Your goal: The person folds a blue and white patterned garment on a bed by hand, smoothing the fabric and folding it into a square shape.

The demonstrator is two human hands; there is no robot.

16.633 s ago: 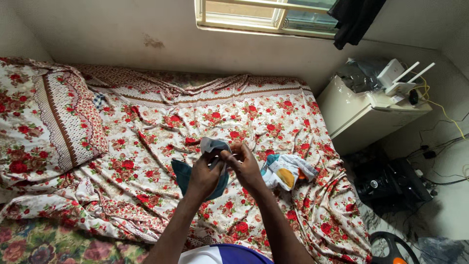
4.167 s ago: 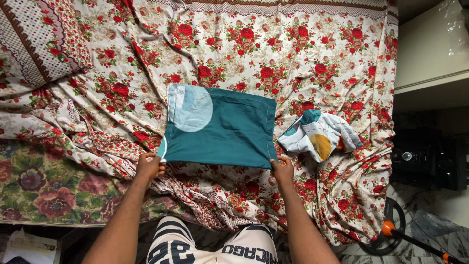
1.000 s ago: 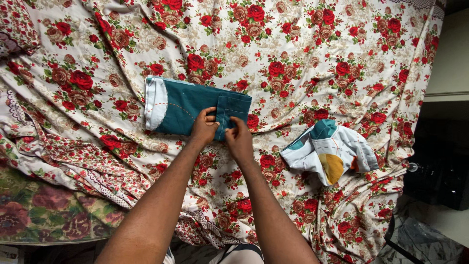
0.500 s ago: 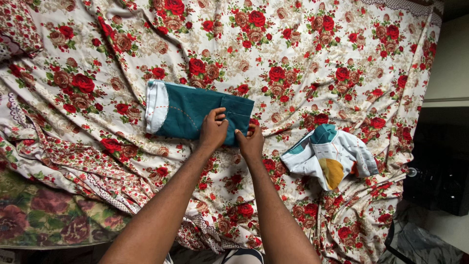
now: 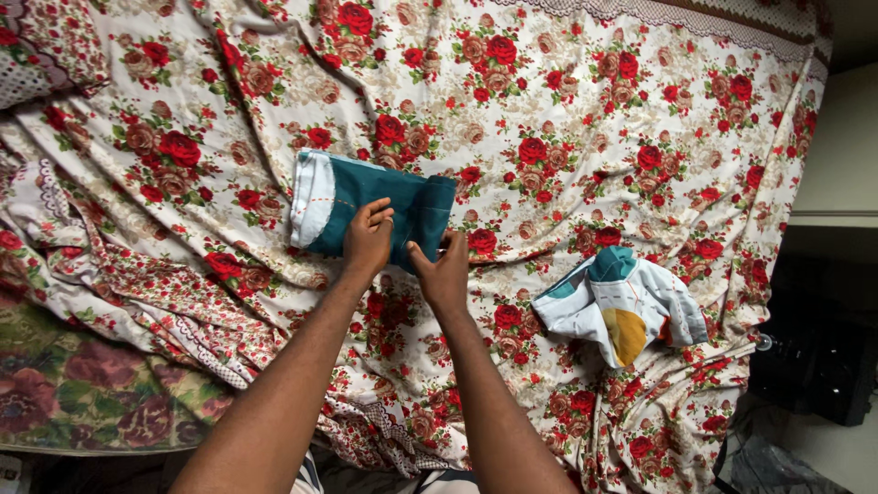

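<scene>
the folded teal cotton cloth with a white band at one end (image 5: 366, 209) lies flat on the bed's cream sheet printed with red roses (image 5: 567, 119), its long axis running side to side across the view, the white band at its far left. both hands meet at the cloth's near long edge, toward its right half. the left hand (image 5: 368, 242) rests on top of the cloth, fingers (image 5: 377, 214) slightly spread and pressing down on the fabric. the right hand (image 5: 445, 274) sits just right of it, its fingers curled over the cloth's lower right corner, seemingly pinching that edge. a crumpled white, teal and yellow patterned cloth (image 5: 622, 304) lies well to the right of the teal cloth, apart from both hands.
</scene>
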